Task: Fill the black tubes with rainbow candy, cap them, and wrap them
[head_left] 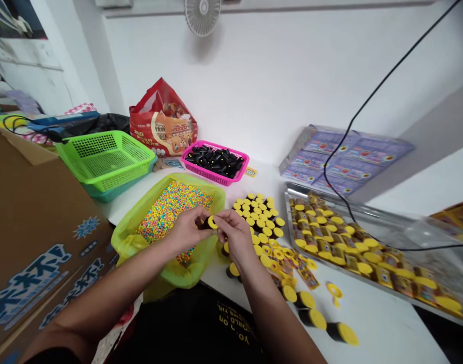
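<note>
My left hand [186,227] is closed around a small black cup [205,223] above the edge of the yellow-lined basket. The fingers of my right hand [236,235] are pinched at a yellow ring-shaped lid [212,222] on the cup's end. Fingers hide part of both pieces. Below, colourful candy balls [169,205] fill the basket with its yellow plastic liner [193,275]. Right of my hands stand many black cups with yellow lids [260,215]. Loose yellow rings [279,254] and small printed packets [308,278] lie nearer to me.
A pink basket [237,178] of black cups sits at the back, beside a red bag [167,134]. Green baskets [118,174] and a cardboard box [45,227] are left. Right, a metal tray [292,194] holds packed cups; a black cable [349,124] hangs across it.
</note>
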A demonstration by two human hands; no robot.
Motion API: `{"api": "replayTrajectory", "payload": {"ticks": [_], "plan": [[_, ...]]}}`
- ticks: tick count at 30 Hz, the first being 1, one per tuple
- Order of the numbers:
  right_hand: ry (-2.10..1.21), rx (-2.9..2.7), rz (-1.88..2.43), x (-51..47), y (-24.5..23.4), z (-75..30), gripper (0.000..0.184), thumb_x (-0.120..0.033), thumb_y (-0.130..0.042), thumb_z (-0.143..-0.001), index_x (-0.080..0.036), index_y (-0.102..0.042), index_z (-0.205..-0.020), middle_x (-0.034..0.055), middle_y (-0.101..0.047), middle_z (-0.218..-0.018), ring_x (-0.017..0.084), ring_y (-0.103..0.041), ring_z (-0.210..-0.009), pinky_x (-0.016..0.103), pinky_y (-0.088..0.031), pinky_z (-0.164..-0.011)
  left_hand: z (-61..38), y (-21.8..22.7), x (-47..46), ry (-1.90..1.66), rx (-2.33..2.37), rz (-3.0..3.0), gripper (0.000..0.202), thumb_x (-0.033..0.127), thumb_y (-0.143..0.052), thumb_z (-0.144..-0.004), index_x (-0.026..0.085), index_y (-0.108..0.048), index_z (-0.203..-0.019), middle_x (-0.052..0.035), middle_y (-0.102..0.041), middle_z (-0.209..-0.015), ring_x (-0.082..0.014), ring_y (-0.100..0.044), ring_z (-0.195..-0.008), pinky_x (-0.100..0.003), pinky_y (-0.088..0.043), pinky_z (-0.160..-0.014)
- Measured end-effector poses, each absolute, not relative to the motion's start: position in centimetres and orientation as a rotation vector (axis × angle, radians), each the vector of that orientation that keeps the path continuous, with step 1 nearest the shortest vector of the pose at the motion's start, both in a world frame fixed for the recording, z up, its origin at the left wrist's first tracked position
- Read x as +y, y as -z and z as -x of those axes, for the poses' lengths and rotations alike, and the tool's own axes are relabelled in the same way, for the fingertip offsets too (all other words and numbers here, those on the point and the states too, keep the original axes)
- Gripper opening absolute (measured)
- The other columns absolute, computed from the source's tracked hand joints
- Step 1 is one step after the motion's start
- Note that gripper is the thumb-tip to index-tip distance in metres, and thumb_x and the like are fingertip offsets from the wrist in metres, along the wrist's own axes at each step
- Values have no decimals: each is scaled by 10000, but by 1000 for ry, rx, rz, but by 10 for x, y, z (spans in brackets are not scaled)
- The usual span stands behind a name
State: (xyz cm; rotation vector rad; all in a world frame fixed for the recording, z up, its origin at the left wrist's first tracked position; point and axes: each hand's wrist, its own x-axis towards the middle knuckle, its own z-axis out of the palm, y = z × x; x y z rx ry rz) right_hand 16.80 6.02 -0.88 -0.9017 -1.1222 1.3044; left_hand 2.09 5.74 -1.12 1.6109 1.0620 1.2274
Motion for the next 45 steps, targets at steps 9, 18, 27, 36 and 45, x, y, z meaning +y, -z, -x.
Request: {"api": "replayTrajectory", "payload": {"ticks": [9, 18, 27, 36, 45], "plan": [[-1308, -1061, 1114, 64, 12, -157, 268, -392, -786, -607, -192, -609, -616, -66, -514, -515, 70, -376, -411, 221, -271, -386, -17, 18, 59, -1190, 1127, -1549, 336, 371, -822, -636, 174, -557, -699, 39, -542, -630, -104, -475, -579, -225, -365, -545], [-1509, -1031, 1110, 75, 7, -149, 260, -417, -726, -645, -199, -589, -681, -53, -535, -448, 128, -513, -411, 208, -256, -377, -15, 3, 55, -1264, 1076, -1356, 388, 473, -822, -623, 176, -633, -785, -2, -636, -697, -136, -588, -610, -236, -426, -521], [-1304, -1097, 1028, 73, 0, -134, 284, -441, -759, -658, -207, -604, -698, -52, -555, -573, 115, -517, -492, 229, -318, -436, -12, -4, 54, -1105, 1053, -1109, 508, 710, -575, -779, 210, -513, -848, 53, -587, -591, -82, -519, -332, -172, -278, -299], [-1425, -955, 1050, 72, 8, -122, 353, -523, -706, -710, -233, -504, -708, -83, -461, -451, 110, -427, -380, 233, -265, -369, -11, -3, 54, -1236, 1097, -1081, 481, 666, -618, -781, 210, -465, -764, 66, -563, -533, -59, -466, -326, -162, -247, -309], [-1424, -930, 964, 77, 8, -116, 274, -454, -671, -723, -230, -520, -679, -82, -436, -452, 108, -402, -363, 246, -271, -361, -9, -3, 55, -1305, 1046, -1162, 537, 545, -816, -621, 196, -553, -932, 94, -538, -539, -64, -470, -366, -180, -297, -343]]}}
